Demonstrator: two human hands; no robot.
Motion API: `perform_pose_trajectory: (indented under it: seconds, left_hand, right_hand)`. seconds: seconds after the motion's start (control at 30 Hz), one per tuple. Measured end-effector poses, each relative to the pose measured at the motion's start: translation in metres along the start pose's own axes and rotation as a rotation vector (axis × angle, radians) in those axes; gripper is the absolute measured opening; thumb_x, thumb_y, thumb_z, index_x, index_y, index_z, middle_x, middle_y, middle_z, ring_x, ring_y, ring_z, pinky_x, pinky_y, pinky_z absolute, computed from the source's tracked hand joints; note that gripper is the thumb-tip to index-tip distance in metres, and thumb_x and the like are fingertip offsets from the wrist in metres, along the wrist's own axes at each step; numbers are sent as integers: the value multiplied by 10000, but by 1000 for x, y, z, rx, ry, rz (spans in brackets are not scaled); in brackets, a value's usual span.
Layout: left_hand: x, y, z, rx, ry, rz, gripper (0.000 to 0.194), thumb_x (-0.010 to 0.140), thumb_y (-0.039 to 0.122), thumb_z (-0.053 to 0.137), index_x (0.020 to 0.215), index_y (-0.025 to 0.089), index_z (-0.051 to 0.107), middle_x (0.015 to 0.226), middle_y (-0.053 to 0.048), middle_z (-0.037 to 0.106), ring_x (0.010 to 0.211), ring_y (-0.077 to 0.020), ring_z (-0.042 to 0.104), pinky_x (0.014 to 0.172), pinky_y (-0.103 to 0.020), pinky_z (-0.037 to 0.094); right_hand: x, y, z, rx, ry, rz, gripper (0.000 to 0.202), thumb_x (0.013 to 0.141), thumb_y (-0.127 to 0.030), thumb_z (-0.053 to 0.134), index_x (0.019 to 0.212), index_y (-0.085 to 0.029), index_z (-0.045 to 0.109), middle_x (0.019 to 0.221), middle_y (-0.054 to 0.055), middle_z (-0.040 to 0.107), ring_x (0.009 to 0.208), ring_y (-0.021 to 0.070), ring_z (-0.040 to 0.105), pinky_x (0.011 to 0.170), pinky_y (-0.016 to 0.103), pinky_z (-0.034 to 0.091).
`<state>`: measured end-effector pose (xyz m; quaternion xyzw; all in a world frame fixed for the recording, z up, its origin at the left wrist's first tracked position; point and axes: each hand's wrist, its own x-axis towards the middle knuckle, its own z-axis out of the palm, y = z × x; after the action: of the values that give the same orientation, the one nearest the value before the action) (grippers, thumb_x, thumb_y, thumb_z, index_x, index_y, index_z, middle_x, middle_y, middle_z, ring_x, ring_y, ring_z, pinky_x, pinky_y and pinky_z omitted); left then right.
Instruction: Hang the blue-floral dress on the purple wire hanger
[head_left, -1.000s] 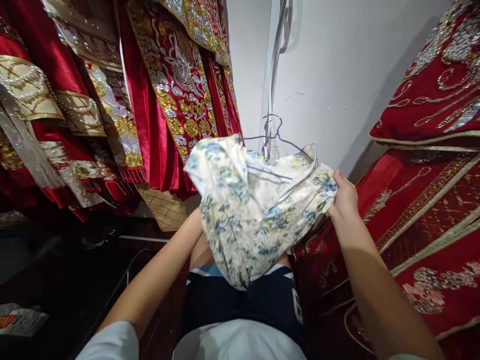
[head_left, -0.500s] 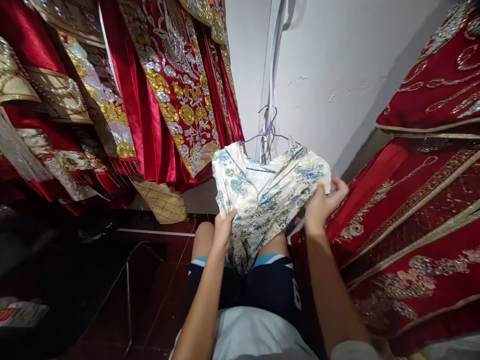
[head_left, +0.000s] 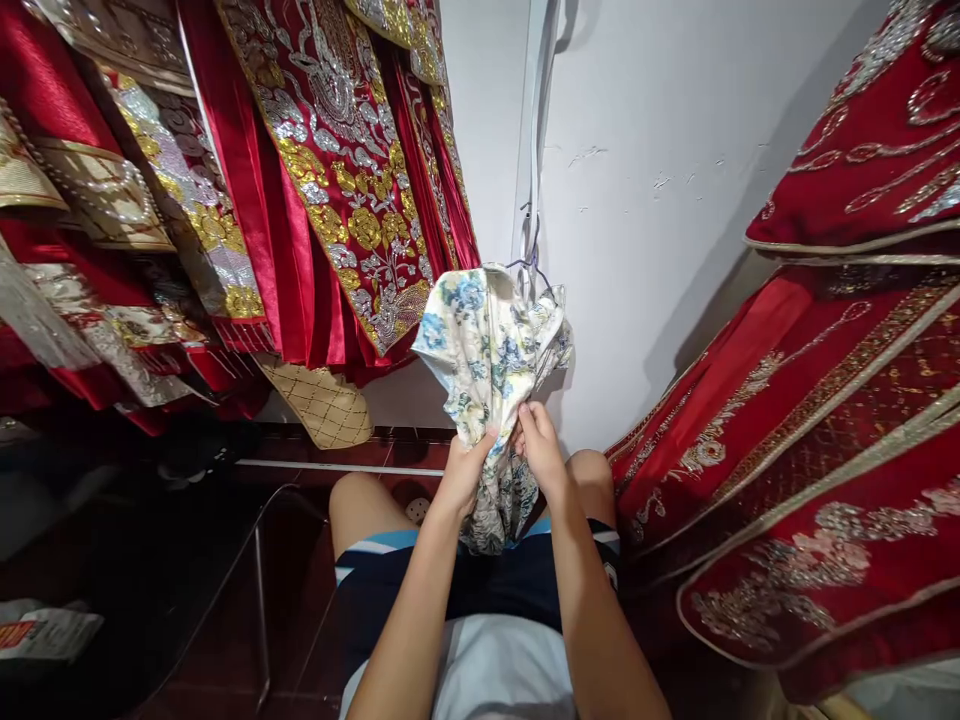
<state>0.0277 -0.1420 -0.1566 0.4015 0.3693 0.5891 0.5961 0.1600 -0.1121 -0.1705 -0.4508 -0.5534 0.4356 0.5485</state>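
Note:
A cream garment with blue and yellow flowers [head_left: 480, 340] hangs from a thin purple hanger [head_left: 534, 262] in front of the wall, its lower part bunched between my knees. My left hand [head_left: 466, 470] grips the fabric at its left side, thumb on top. Close beside it, my right hand [head_left: 538, 448] pinches the cloth at the right side. The fingers of both hands are partly hidden by folds. The garment is turned and gathered, so its neckline is hard to make out.
Red embroidered garments [head_left: 300, 200] hang at the left, and more red beaded garments [head_left: 810, 400] hang at the right. A pale vertical strap [head_left: 531, 120] runs down the white wall [head_left: 637, 120]. A black chair or table [head_left: 112, 540] stands at the lower left.
My right hand has moved left, close to my left hand. The garment, spread wide before, is now turned and gathered narrower. My knees have moved apart.

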Motion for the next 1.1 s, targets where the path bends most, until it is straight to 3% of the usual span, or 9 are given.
perform_pose_trajectory:
  seconds: [0.17, 0.27, 0.4, 0.47, 0.53, 0.6, 0.67, 0.87, 1.1]
  left_hand:
    - [0, 0, -1, -67, 36, -15, 576, 692, 374, 846, 1215, 209, 670, 1314, -103, 674, 1305, -309, 573, 1115, -403, 443]
    - [1, -6, -10, 26, 148, 51, 502, 770, 363, 789, 1216, 187, 641, 1310, -129, 660, 1304, -307, 564, 1099, -407, 447]
    - [1, -20, -22, 387, 524, 402, 539, 809, 335, 742, 1284, 192, 530, 1340, -145, 565, 1273, -293, 531, 1086, -436, 422]
    - [1, -24, -20, 575, 576, 610, 492, 819, 310, 726, 1258, 203, 530, 1312, -134, 547, 1268, -283, 503, 1097, -440, 391]
    - [5, -24, -10, 670, 369, 699, 375, 848, 281, 688, 1194, 209, 563, 1224, -113, 592, 1196, -257, 547, 1051, -403, 420]
    - [12, -21, 5, 678, 95, 695, 247, 872, 231, 630, 1113, 207, 587, 1085, -79, 645, 1036, -213, 616, 937, -341, 473]
    - [22, -15, 19, 683, -68, 673, 125, 886, 191, 569, 1008, 197, 596, 946, -46, 659, 889, -177, 632, 832, -292, 482]
    - [46, -3, 27, 873, -198, 546, 93, 849, 187, 566, 761, 190, 539, 685, 6, 592, 642, -146, 559, 649, -256, 407]
    - [41, -4, 19, 1301, -343, 429, 140, 770, 76, 528, 697, 196, 525, 656, -20, 576, 636, -181, 537, 606, -276, 330]
  right_hand:
    - [-3, -11, 0, 266, 37, 50, 366, 827, -554, 644, 735, -231, 499, 563, -54, 449, 471, 91, 348, 456, 240, 252]
    - [-6, -14, -4, 356, 78, 94, 331, 770, -486, 713, 709, -205, 550, 568, -54, 449, 478, 71, 331, 448, 224, 228]
    - [-15, -17, -5, 371, 159, 122, 316, 715, -459, 741, 651, -180, 607, 526, -51, 438, 464, 61, 320, 436, 225, 210]
    - [-19, -22, -6, 309, 130, 124, 304, 712, -455, 738, 654, -170, 647, 508, -42, 459, 453, 62, 327, 437, 230, 212]
    - [-20, -28, -8, 246, 75, 123, 295, 699, -448, 743, 661, -164, 672, 497, -32, 487, 440, 63, 331, 435, 233, 214]
    - [-19, -35, -13, 205, 20, 122, 284, 674, -434, 757, 666, -159, 683, 494, -25, 511, 432, 64, 338, 431, 232, 218]
    - [-13, -41, -20, 184, 9, 119, 273, 648, -412, 770, 654, -155, 679, 491, -23, 519, 431, 64, 350, 426, 226, 222]
    - [44, -76, -40, 201, 120, 89, 212, 671, -316, 772, 643, -138, 659, 479, -39, 497, 388, 37, 303, 373, 202, 171]
    - [127, -136, -36, 355, 283, -5, 170, 771, -116, 635, 613, -130, 574, 473, -51, 477, 353, 12, 276, 328, 164, 131]
